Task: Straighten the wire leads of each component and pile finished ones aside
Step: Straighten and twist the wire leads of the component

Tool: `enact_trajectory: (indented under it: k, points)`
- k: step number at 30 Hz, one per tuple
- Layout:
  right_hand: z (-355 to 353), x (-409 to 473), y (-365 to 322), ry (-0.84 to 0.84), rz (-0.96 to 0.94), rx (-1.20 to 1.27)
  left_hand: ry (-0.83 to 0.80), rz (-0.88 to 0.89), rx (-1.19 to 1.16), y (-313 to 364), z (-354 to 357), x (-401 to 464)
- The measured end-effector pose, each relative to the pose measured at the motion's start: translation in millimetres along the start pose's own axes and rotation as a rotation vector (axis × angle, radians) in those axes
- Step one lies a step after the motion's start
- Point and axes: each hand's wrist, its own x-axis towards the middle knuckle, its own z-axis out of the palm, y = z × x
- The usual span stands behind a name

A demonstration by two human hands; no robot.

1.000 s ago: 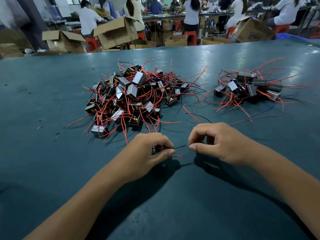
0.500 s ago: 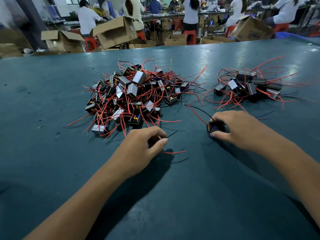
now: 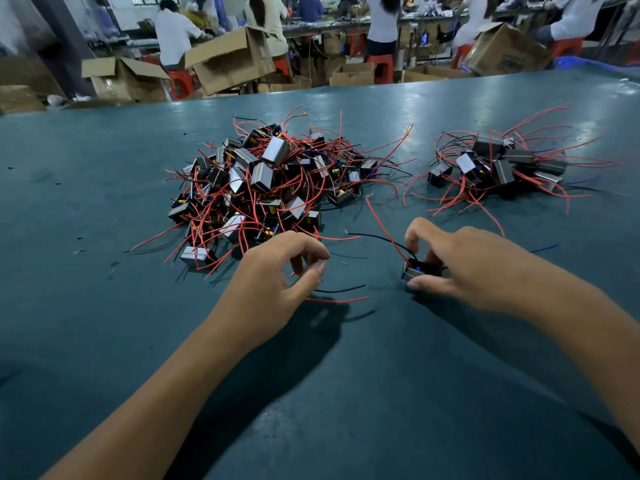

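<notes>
Gripping a small component point(image 3: 417, 269) at centre right of the frame, the right hand point(image 3: 464, 268) sits below the smaller pile point(image 3: 498, 168), while the left hand point(image 3: 277, 275) curls loosely over two loose leads point(image 3: 341, 295).

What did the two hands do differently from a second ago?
The hands parted. The right hand moved right and now pinches a small black boxy component on the teal table. The left hand stayed near the big tangled pile, its grip looser over the red and black wire leads. Both piles, the smaller right pile too, look unchanged.
</notes>
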Motion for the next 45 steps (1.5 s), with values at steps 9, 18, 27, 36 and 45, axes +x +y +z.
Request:
enact_trajectory:
  k: [9,18,27,36,45]
  points:
    - [5,2,5,-0.023,-0.051,0.050,0.122,-0.108,-0.058,-5,-6,1]
    - [4,1,5,0.074,-0.145,0.176,0.120,-0.114,-0.050,-2,-7,0]
    - [9,3,-5,0.298,-0.161,0.192,0.117,-0.106,-0.047,-1,-8,1]
    - [41,6,-43,0.468,-0.106,0.220,0.128,-0.082,-0.217,-7,-13,3]
    - [44,10,-49,0.501,-0.121,0.210,0.403,-0.098,-0.459,-17,-35,14]
